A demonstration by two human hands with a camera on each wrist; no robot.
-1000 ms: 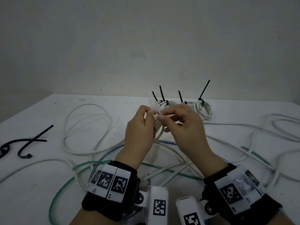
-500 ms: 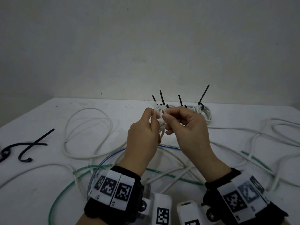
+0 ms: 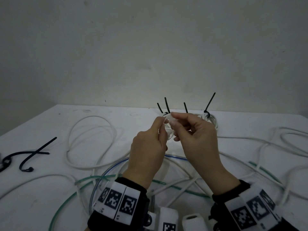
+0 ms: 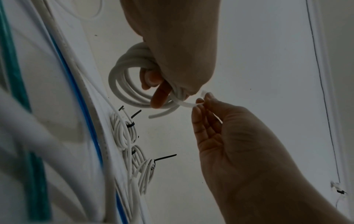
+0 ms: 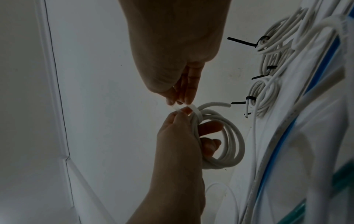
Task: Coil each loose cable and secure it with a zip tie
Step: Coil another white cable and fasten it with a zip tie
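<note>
On the white surface [image 3: 50,205], near its left edge, lie loose black zip ties [image 3: 31,154]. At centre, raised above the tangle of loose cables, the left hand [image 3: 148,147] pinches a white zip tie [image 4: 188,103] wrapped round the white cable coil [image 4: 122,84] that the right hand [image 3: 198,137] grips. Behind them lie three tied coils [image 4: 124,131], near the wall.

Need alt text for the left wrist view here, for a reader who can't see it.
The right hand grips a small white cable coil in the air while the left hand pinches the end of a white zip tie wrapped around the coil. On the white table beyond lie coiled white cables bound with black zip ties.
</note>
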